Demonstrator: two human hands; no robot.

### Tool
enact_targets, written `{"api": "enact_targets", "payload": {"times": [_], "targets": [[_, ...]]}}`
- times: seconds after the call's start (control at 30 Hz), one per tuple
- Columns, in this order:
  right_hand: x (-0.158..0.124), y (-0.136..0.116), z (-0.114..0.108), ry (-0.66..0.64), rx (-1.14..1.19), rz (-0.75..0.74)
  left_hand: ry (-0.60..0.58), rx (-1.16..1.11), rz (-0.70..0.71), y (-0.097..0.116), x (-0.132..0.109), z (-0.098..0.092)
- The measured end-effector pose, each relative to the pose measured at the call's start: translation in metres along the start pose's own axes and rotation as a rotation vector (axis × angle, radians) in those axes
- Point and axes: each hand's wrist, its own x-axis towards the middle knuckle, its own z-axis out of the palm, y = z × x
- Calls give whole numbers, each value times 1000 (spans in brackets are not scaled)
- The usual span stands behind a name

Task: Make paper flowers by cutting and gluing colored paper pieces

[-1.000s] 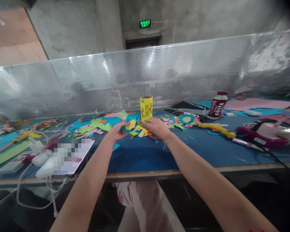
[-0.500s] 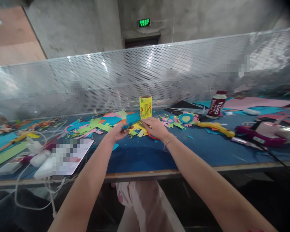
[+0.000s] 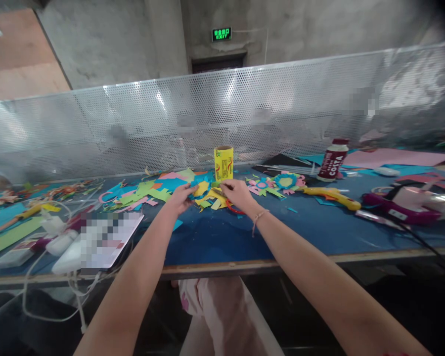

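My left hand (image 3: 180, 198) pinches the left edge of a blue and yellow paper flower (image 3: 201, 188), raised slightly above a heap of yellow paper scraps (image 3: 213, 200) on the blue table (image 3: 222, 235). My right hand (image 3: 237, 194) is closed in a pinch at the flower's right side. Whether it grips the flower or a small strip, I cannot make out. Red scissors (image 3: 233, 208) lie partly under my right wrist. A yellow roll of labels (image 3: 223, 163) stands upright just behind the hands.
Green, pink and blue paper offcuts (image 3: 144, 192) litter the left. Finished paper flowers (image 3: 278, 183), a yellow glue gun (image 3: 332, 196) and a Costa bottle (image 3: 333, 160) lie right. A phone (image 3: 104, 240) and white cables (image 3: 59, 244) sit front left. A perforated metal screen (image 3: 222, 118) backs the table.
Both hands lifted from the scrap heap and drew together; the left hand picked up the blue and yellow flower, which is now held between the two hands.
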Motion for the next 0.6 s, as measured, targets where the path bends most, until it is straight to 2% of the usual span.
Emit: {"api": "enact_targets", "payload": {"times": [0.1, 0.2, 0.33, 0.47, 0.6], "targets": [[1, 2, 0, -6, 44, 91, 8, 93, 78, -1, 1, -1], [2, 4, -1, -5, 58, 144, -48, 137, 123, 0, -2, -1], [3, 4, -3, -19, 67, 186, -77, 161, 131, 1, -5, 0], [3, 5, -2, -32, 50, 180, -58, 165, 138, -1, -4, -1], [2, 10, 0, -67, 153, 217, -59, 148, 146, -1, -2, -2]]}}
